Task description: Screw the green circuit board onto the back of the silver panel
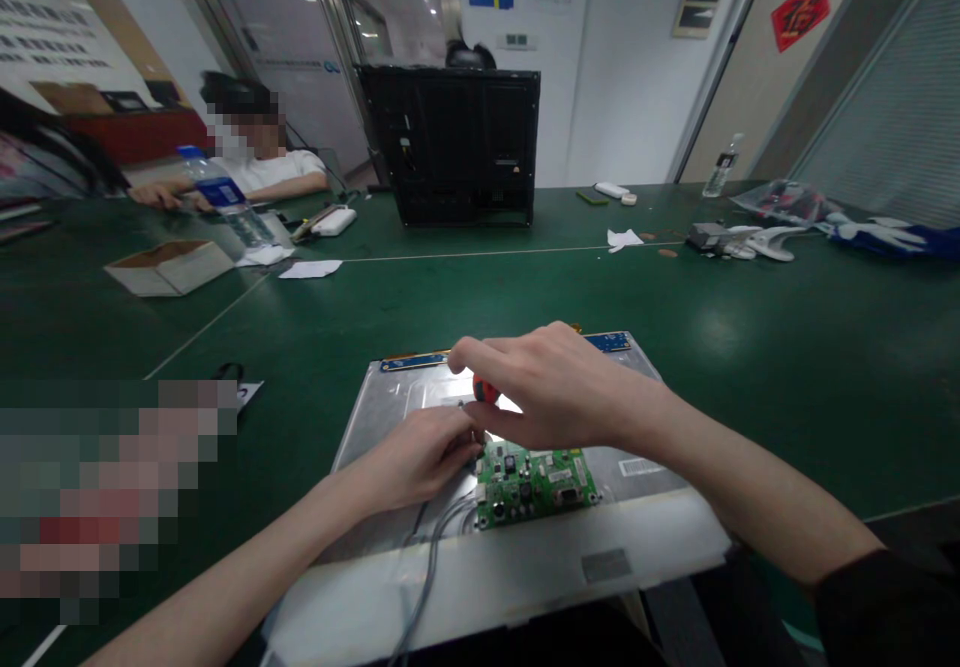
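Observation:
A silver metal display panel [390, 397] lies face down on the green table in front of me. A small green circuit board [534, 482] sits on its near part, with grey cables running off toward me. My right hand [544, 382] is closed over a tool with a red and black handle [484, 388], held upright above the board's left end. My left hand [420, 457] rests curled on the panel beside the board's left edge, fingertips pinched at the tool's lower end; what they hold is hidden.
A black monitor back [457, 142] stands at the table's middle. A cardboard box [169, 267], a water bottle [225, 202] and a seated person [255, 162] are at the far left. Gloves and bags [817, 222] lie far right. A blurred patch covers the near left.

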Demonstrator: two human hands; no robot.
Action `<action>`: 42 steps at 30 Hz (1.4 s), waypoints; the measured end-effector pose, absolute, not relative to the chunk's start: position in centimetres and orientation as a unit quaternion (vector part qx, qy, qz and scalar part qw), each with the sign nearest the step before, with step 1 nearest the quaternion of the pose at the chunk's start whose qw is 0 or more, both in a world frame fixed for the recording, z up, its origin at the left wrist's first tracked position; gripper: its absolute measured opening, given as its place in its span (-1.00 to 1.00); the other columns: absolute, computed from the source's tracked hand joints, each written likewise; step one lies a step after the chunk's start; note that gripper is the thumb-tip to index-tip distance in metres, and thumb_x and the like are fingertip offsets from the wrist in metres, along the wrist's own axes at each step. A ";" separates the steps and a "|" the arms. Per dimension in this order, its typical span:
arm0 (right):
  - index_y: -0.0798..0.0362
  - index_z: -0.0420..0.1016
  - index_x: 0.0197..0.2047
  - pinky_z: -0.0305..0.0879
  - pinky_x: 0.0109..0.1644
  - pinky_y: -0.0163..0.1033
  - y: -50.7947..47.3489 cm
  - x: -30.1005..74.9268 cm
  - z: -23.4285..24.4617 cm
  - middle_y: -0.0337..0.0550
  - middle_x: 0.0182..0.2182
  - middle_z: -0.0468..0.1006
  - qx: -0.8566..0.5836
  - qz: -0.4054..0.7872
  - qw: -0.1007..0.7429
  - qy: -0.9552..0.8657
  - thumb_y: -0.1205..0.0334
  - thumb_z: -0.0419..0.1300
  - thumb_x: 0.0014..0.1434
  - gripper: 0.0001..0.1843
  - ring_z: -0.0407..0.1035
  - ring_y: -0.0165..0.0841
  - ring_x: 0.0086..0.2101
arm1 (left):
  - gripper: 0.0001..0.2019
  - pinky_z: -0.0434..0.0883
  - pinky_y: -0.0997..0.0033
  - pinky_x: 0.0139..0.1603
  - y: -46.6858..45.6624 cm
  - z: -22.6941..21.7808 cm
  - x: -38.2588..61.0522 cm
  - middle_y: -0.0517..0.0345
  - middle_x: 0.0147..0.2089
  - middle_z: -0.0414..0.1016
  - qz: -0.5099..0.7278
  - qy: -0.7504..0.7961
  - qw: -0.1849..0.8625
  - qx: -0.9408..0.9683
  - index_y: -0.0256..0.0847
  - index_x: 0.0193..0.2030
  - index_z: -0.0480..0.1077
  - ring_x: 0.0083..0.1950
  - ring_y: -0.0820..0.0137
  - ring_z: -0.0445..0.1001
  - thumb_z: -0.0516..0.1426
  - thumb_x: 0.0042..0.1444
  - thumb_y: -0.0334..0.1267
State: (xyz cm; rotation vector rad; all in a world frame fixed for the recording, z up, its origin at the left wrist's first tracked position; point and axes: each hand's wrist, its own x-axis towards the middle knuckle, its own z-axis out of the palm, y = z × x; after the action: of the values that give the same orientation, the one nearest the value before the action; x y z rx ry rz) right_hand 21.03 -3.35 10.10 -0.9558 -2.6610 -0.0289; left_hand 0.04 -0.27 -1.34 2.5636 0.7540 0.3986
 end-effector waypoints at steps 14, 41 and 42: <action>0.10 0.23 0.04 -0.15 -0.50 -0.28 -3.6 21.1 10.5 -0.13 -0.21 0.54 -0.322 0.020 0.150 -0.935 0.26 0.01 0.19 -0.67 0.28 -0.43 -0.47 | -0.90 0.27 0.37 -0.40 -0.3 -1.6 -0.2 0.12 -0.39 0.45 0.148 0.267 0.225 0.925 -0.21 -0.30 0.31 -0.40 0.34 0.40 -0.01 0.20 -0.34; 0.09 0.26 -0.06 -0.20 -0.49 -0.27 -3.4 21.0 10.2 -0.16 -0.27 0.55 -0.346 -0.001 0.154 -0.925 0.26 0.00 0.25 -0.80 0.28 -0.45 -0.48 | -0.88 0.23 0.41 -0.43 -0.3 -1.3 -0.1 0.17 -0.42 0.40 0.131 0.272 0.226 0.926 -0.21 -0.34 0.32 -0.44 0.39 0.35 0.01 0.22 -0.34; 0.09 0.26 -0.08 -0.20 -0.49 -0.27 -3.4 21.0 10.3 -0.16 -0.26 0.55 -0.346 -0.001 0.155 -0.925 0.25 0.00 0.26 -0.82 0.28 -0.45 -0.48 | -0.88 0.23 0.41 -0.43 -0.3 -1.2 -0.1 0.17 -0.42 0.40 0.132 0.272 0.226 0.926 -0.21 -0.34 0.31 -0.44 0.39 0.34 0.00 0.22 -0.35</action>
State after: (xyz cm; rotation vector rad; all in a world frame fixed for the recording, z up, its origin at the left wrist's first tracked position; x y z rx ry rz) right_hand 21.01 -3.37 10.27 -0.9923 -2.6517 -0.0030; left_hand -0.10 -0.32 -1.21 2.5534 0.7496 0.3632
